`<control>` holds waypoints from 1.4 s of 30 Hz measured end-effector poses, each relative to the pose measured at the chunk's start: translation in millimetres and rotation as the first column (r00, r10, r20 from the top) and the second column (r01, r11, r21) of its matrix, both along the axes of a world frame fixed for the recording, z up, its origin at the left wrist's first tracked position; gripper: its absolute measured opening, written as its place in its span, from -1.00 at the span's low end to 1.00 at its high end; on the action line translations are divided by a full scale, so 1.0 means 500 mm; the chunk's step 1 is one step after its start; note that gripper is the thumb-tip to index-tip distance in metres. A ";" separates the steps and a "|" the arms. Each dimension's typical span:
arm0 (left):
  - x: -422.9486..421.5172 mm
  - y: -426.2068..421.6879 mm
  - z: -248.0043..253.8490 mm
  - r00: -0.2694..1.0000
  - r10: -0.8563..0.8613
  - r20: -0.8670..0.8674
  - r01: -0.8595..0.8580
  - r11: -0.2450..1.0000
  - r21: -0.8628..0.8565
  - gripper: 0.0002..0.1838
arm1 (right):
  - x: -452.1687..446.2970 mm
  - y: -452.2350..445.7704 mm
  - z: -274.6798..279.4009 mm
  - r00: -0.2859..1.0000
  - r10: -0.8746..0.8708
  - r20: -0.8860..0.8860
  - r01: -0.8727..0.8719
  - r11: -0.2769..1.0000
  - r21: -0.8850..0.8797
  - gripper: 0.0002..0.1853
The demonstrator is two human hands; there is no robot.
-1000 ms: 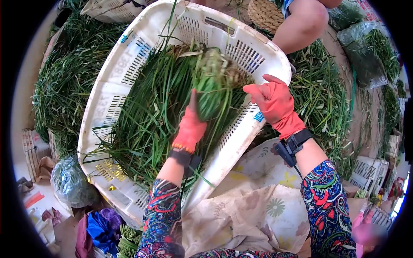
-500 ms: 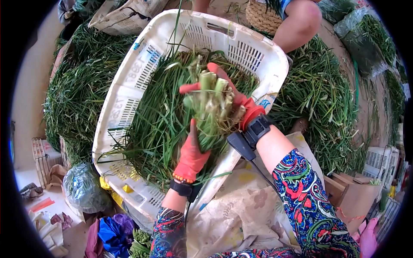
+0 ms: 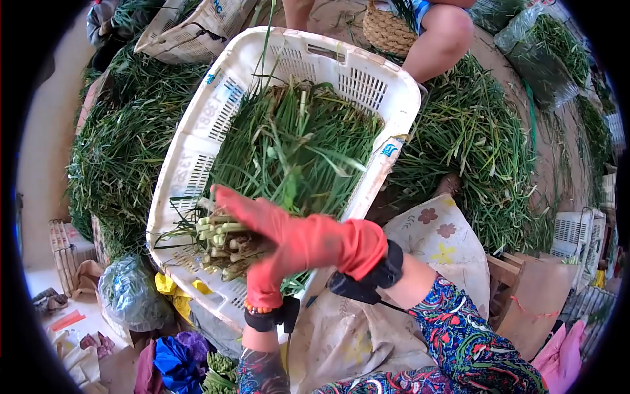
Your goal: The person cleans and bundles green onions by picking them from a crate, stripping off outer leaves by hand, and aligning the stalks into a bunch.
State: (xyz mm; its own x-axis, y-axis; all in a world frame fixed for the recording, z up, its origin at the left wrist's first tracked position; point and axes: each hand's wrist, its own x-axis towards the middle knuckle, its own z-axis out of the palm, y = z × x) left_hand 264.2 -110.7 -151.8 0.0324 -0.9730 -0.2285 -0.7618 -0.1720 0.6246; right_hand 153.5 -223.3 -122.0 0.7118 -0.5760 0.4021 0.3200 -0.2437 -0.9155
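Observation:
A bunch of green stalks point(image 3: 222, 241) lies over the near left side of the white plastic basket point(image 3: 399, 118), its pale cut ends pointing left. My right hand point(image 3: 295, 240), in a red glove, reaches across and grips the bunch, with fingers stretched along its top. My left hand point(image 3: 264, 281), also red-gloved, is below it at the bunch's near side. Part of the left hand's fingers are hidden behind the right hand. Long grass-like greens point(image 3: 262, 151) fill the basket, and some loose blades above my hands are blurred by motion.
Heaps of greens lie left point(image 3: 125, 157) and right point(image 3: 472, 144) of the basket. Another person's bare knee point(image 3: 446, 39) is beyond it, beside a woven basket point(image 3: 390, 29). A flowered cloth point(image 3: 440, 240) covers my lap. A clear plastic bag point(image 3: 131, 292) sits at lower left.
The bunch has moved from above the basket's middle to its near left side, and its cut ends have turned from upward to leftward. My right hand has crossed over my left.

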 end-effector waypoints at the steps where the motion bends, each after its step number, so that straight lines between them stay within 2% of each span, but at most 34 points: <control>1: -0.001 0.008 -0.001 1.000 0.017 -0.007 -0.017 0.999 -0.047 -0.55 | -0.037 0.029 0.040 0.997 -0.005 -0.083 0.008 0.999 0.042 -0.08; 3: -0.015 0.003 -0.047 0.999 0.014 -0.053 -0.021 0.990 -0.138 -0.52 | -0.007 0.052 0.038 0.961 -0.265 -0.075 0.258 0.962 -0.091 -0.09; 4: -0.021 0.004 -0.066 0.997 0.016 -0.074 -0.028 0.986 -0.166 -0.50 | 0.008 0.059 0.036 0.961 -0.265 -0.078 0.267 0.963 0.023 -0.09; 7: -0.044 0.021 -0.093 0.990 0.026 -0.137 -0.053 0.979 -0.196 -0.44 | -0.011 0.070 0.038 0.961 -0.275 -0.040 0.277 0.936 0.218 -0.23; 9: -0.053 0.038 -0.094 0.985 0.044 -0.167 -0.078 0.975 -0.206 -0.40 | -0.038 0.083 0.050 0.927 -0.361 0.100 0.321 0.904 0.283 -0.30; 11: -0.057 0.050 -0.096 0.981 0.050 -0.186 -0.091 0.972 -0.217 -0.36 | -0.071 0.084 0.091 0.869 -0.361 0.338 0.156 0.849 0.505 -0.36; 12: -0.055 0.055 -0.094 0.981 0.046 -0.189 -0.088 0.972 -0.216 -0.33 | -0.098 0.077 0.130 0.852 -0.423 0.309 0.251 0.847 0.469 -0.37; 13: -0.050 0.060 -0.091 0.986 0.033 -0.164 -0.067 0.976 -0.206 -0.31 | -0.136 0.071 0.183 0.842 -0.491 0.225 0.427 0.861 0.277 -0.45; 14: -0.041 0.066 -0.087 0.993 0.015 -0.118 -0.035 0.986 -0.166 -0.28 | -0.174 0.064 0.237 0.794 -0.587 0.157 0.584 0.809 0.072 -0.53; 15: -0.024 0.074 -0.094 0.999 -0.041 0.017 0.042 0.997 -0.067 -0.34 | -0.208 0.067 0.268 0.718 -0.666 0.201 0.682 0.732 -0.009 -0.67; 16: 0.016 0.081 -0.154 0.984 -0.133 0.121 0.112 0.980 0.165 -0.37 | -0.246 0.070 0.306 0.639 -0.739 0.213 0.760 0.650 -0.024 -0.68; 17: 0.053 0.086 -0.199 0.950 -0.243 0.197 0.151 0.908 0.392 -0.40 | -0.286 0.080 0.350 0.525 -0.828 0.197 0.831 0.549 0.090 -0.67; 18: 0.064 0.098 -0.151 0.935 -0.248 0.254 0.132 0.908 0.399 -0.38 | -0.325 0.087 0.393 0.403 -0.898 0.176 0.883 0.432 0.181 -0.63; 19: 0.059 0.100 -0.062 0.937 -0.216 0.275 0.086 0.905 0.417 -0.41 | -0.357 0.096 0.440 0.307 -0.933 0.186 0.921 0.341 0.189 -0.59; 20: 0.116 0.114 -0.098 0.927 -0.209 0.311 0.124 0.954 0.272 -0.41 | -0.379 0.095 0.483 0.315 -0.869 0.381 0.945 0.324 -0.042 -0.61; 21: 0.136 0.091 -0.043 0.910 -0.167 0.379 0.083 0.970 0.228 -0.37 | -0.418 0.078 0.519 0.351 -0.758 0.549 0.934 0.244 -0.261 -0.64; 22: 0.164 0.066 0.004 0.935 -0.048 0.352 0.020 0.996 0.081 -0.34 | -0.458 0.062 0.545 0.409 -0.613 0.676 0.890 0.106 -0.443 -0.66; 23: 0.148 0.041 0.112 0.981 0.109 0.160 -0.077 0.977 -0.199 -0.35 | -0.469 0.080 0.550 0.427 -0.584 0.691 0.870 0.056 -0.490 -0.64; 24: 0.139 0.020 0.215 0.984 0.173 0.051 -0.148 0.934 -0.325 -0.35 | -0.480 0.098 0.555 0.446 -0.552 0.705 0.846 0.004 -0.532 -0.60; 25: 0.131 -0.002 0.312 0.997 0.026 -0.066 -0.059 0.824 -0.564 -0.36 | -0.491 0.115 0.561 0.466 -0.519 0.717 0.821 -0.049 -0.569 -0.56; 26: 0.092 -0.010 0.424 0.989 -0.094 -0.110 -0.006 0.734 -0.679 -0.33 | -0.490 0.139 0.537 0.450 -0.574 0.684 0.883 0.170 -0.438 -0.52; 27: 0.038 -0.006 0.509 0.953 -0.216 -0.215 -0.002 0.701 -0.713 -0.27 | -0.485 0.159 0.501 0.444 -0.624 0.643 0.893 0.365 -0.263 -0.47; 28: 0.013 -0.019 0.561 0.909 -0.393 -0.141 0.143 0.611 -0.779 -0.23 | -0.477 0.179 0.467 0.449 -0.664 0.599 0.851 0.522 -0.058 -0.43; 29: -0.020 -0.019 0.606 0.880 -0.469 -0.078 0.269 0.627 -0.731 -0.17 | -0.467 0.199 0.441 0.464 -0.691 0.554 0.757 0.634 0.158 -0.38; 30: -0.053 -0.029 0.624 0.827 -0.556 -0.075 0.393 0.669 -0.631 -0.13 | -0.454 0.218 0.425 0.489 -0.689 0.535 0.651 0.697 0.302 -0.37; 32: -0.142 -0.034 0.626 0.742 -0.656 -0.141 0.583 0.734 -0.348 -0.03 | -0.413 0.265 0.400 0.550 -0.639 0.537 0.334 0.758 0.560 -0.33; 33: -0.164 -0.031 0.582 0.691 -0.662 -0.290 0.660 0.741 -0.119 0.01 | -0.403 0.280 0.384 0.556 -0.629 0.543 0.201 0.736 0.647 -0.31; 34: -0.186 -0.028 0.538 0.677 -0.616 -0.404 0.706 0.698 0.120 0.04 | -0.403 0.291 0.365 0.540 -0.646 0.540 0.106 0.689 0.717 -0.28; 35: -0.186 -0.033 0.449 0.648 -0.497 -0.577 0.751 0.545 0.374 0.03 | -0.409 0.297 0.333 0.514 -0.691 0.509 0.037 0.610 0.791 -0.32; 37: -0.217 0.030 0.352 0.557 -0.078 -0.827 0.718 0.545 0.432 0.00 | -0.436 0.301 0.238 0.550 -0.741 0.386 -0.015 0.453 0.891 -0.38; 39: -0.263 0.083 0.287 0.344 0.385 -0.857 0.695 0.509 0.508 -0.01 | -0.457 0.293 0.124 0.578 -0.782 0.233 -0.043 0.255 0.966 -0.47; 40: -0.294 0.073 0.281 0.401 0.298 -0.866 0.688 0.526 0.500 -0.03 | -0.472 0.289 0.057 0.652 -0.735 0.186 -0.105 0.156 0.982 -0.43; 42: -0.324 0.068 0.191 0.485 0.084 -0.871 0.687 0.580 0.438 -0.04 | -0.481 0.290 -0.059 0.752 -0.648 0.123 -0.141 0.024 0.990 -0.47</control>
State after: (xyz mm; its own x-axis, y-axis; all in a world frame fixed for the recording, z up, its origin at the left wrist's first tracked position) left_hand 102.0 -76.9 -56.2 -0.7765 -0.3762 -0.5056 -0.1493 -0.6697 0.7275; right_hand -87.0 -78.0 -151.6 0.3573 -0.7812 -0.5119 0.8648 0.4837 -0.1346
